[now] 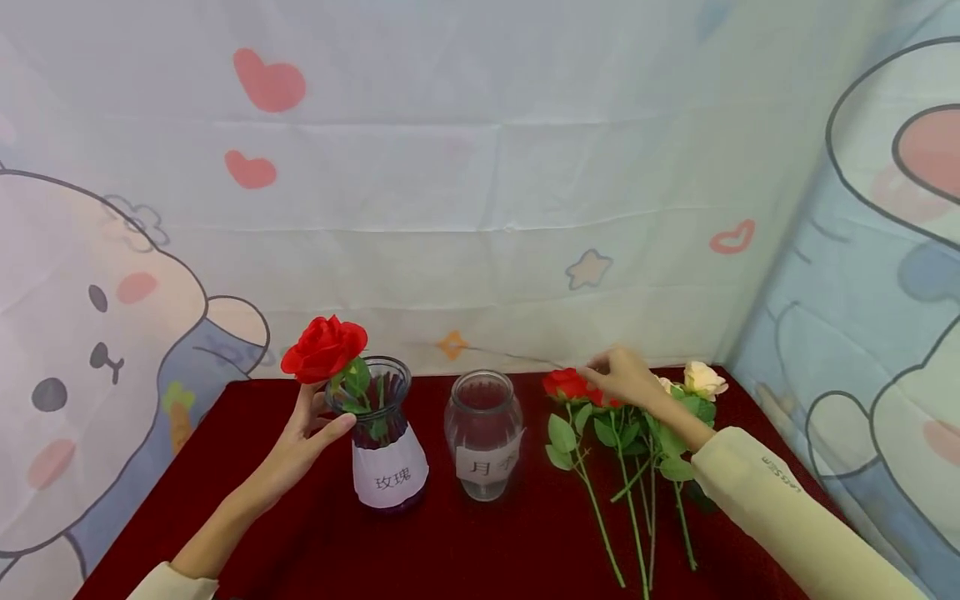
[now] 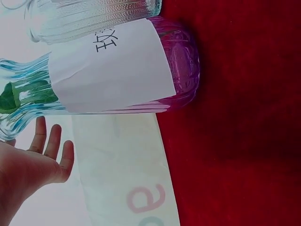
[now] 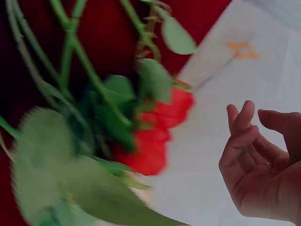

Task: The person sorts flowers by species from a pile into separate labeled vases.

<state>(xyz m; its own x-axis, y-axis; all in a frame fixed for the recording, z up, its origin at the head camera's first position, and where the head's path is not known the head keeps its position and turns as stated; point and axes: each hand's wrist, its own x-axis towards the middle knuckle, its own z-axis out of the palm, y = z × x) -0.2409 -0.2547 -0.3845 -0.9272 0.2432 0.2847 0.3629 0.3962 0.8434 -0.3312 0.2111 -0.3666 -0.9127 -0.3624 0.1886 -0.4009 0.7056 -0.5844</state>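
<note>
A purple-tinted glass vase [image 1: 382, 392] with a white paper label stands left of centre, holding one red rose [image 1: 324, 348] that leans left. At the vase's neck is my left hand [image 1: 303, 437], thumb in front; in the left wrist view its visible fingers are extended beside the glass. My right hand [image 1: 621, 377] hovers over the red roses [image 1: 566, 385] lying at the right. Seen from the right wrist, its fingers are loosely bent, thumb apart from them, with nothing between. Pale cream roses [image 1: 703, 379] lie beyond the right wrist, partly hidden by the forearm.
Between the vase and the loose flowers stands a clear glass jar [image 1: 483, 400] with a paper label. Green stems [image 1: 600, 525] point toward the front of the dark red tablecloth [image 1: 480, 558]. A printed cloth backdrop [image 1: 465, 275] hangs behind the table and along both sides.
</note>
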